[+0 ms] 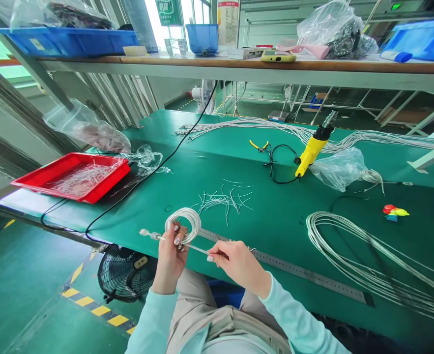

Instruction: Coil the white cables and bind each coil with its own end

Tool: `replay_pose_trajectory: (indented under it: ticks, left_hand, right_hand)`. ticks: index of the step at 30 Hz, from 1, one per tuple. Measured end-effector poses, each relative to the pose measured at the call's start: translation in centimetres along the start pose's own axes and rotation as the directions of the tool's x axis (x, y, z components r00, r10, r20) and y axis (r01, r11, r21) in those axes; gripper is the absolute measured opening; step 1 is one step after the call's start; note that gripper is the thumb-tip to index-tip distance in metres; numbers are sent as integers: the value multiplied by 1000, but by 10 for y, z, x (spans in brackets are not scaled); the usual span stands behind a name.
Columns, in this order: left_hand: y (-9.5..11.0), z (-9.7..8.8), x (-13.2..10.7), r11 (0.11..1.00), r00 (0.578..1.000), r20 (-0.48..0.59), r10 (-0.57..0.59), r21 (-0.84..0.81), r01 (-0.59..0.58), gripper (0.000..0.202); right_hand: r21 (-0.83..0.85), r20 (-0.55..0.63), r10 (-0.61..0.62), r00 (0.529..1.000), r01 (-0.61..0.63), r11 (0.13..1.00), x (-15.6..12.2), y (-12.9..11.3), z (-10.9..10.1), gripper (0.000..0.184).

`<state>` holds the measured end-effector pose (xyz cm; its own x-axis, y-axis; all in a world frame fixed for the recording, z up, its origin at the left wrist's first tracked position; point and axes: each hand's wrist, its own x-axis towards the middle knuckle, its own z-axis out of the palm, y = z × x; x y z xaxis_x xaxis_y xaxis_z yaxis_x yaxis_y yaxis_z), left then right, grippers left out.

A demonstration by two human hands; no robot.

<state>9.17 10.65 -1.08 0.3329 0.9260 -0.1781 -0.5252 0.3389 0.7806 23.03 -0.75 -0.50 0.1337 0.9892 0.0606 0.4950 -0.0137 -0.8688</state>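
A coil of whitish cable (193, 216) is gripped in my left hand (173, 253), its loops standing up above the fingers. From that hand a clear plug-like connector (149, 234) sticks out to the left. My right hand (239, 263) pinches a straight length of the same cable between thumb and fingers, to the right of the coil. Just behind the hands, a steel ruler (308, 278) lies along the front of the green table, partly hidden by my right hand. Beyond the coil, thin white strands (222, 200) lie in a loose pile.
On the left sits a red tray (91, 196) of thin white pieces, beside a plastic bag (91, 130). A yellow heat gun (310, 155) and yellow-handled pliers (259, 146) lie farther back. Looped cables (334, 241) cover the right. A black cord (161, 167) crosses the left side.
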Motion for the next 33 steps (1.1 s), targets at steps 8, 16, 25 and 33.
replay_pose_trajectory:
  ticks: [8, 16, 25, 33]
  left_hand:
    - [-39, -37, 59, 910, 980, -18, -198, 367, 191, 15]
    - [-37, -51, 81, 693, 980, 7, -199, 708, 136, 12]
    - [-49, -55, 85, 496, 991, 55, -121, 868, 13, 22]
    - [-48, -56, 87, 396, 990, 68, -122, 918, -14, 25]
  right_hand:
    - [-204, -148, 142, 979, -170, 964, 31, 64, 15, 7]
    - [-401, -190, 137, 972, -204, 893, 22, 79, 38, 11]
    - [-458, -251, 127, 960, -233, 858, 8, 82, 39, 17]
    - [-507, -291, 86, 953, -229, 831, 6, 83, 49, 24]
